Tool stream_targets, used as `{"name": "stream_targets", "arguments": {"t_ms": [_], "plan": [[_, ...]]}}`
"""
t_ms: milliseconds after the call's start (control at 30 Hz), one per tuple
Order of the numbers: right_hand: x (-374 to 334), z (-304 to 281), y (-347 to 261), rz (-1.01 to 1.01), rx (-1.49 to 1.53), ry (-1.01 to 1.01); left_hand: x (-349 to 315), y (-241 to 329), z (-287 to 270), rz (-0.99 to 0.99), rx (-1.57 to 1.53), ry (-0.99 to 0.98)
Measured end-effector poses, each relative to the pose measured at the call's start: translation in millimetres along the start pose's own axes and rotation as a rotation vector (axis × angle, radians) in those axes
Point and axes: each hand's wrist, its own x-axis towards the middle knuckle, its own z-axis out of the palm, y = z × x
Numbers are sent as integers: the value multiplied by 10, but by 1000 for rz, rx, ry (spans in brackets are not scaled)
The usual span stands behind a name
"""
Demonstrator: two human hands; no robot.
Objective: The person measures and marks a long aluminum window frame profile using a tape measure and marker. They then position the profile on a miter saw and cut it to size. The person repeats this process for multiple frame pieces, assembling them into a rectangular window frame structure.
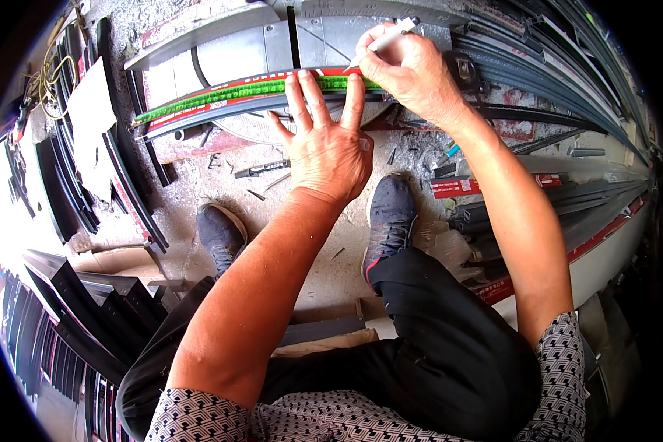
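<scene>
A long metal profile (221, 93) with red film and a bright green strip along it lies across a grey metal machine table (254, 44). My left hand (324, 151) rests on it from the near side, fingers stretched and spread over the green strip. To its right, my right hand (412, 74) pinches a white marker pen (398, 33). The pen's tip points down at the red film's far edge, just beyond my left fingers; whether it touches cannot be made out.
Long grey profiles (545, 66) are stacked at the right, dark ones (88, 317) at the lower left. Offcuts (261, 169) and shavings litter the floor around my shoes (390, 214). A fence (199, 33) runs behind the table. A dark boxy thing (460, 70) sits beside my right wrist.
</scene>
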Motion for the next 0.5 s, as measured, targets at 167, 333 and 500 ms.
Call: {"name": "stream_targets", "arguments": {"t_ms": [167, 333, 500], "plan": [[-4, 15, -12, -9, 17, -30, 4, -1, 5, -5, 3, -6], [-16, 16, -38, -10, -13, -26, 4, 1, 16, -9, 2, -4], [-17, 22, -29, -18, -25, -20, 0, 0, 13, -6, -3, 3]]}}
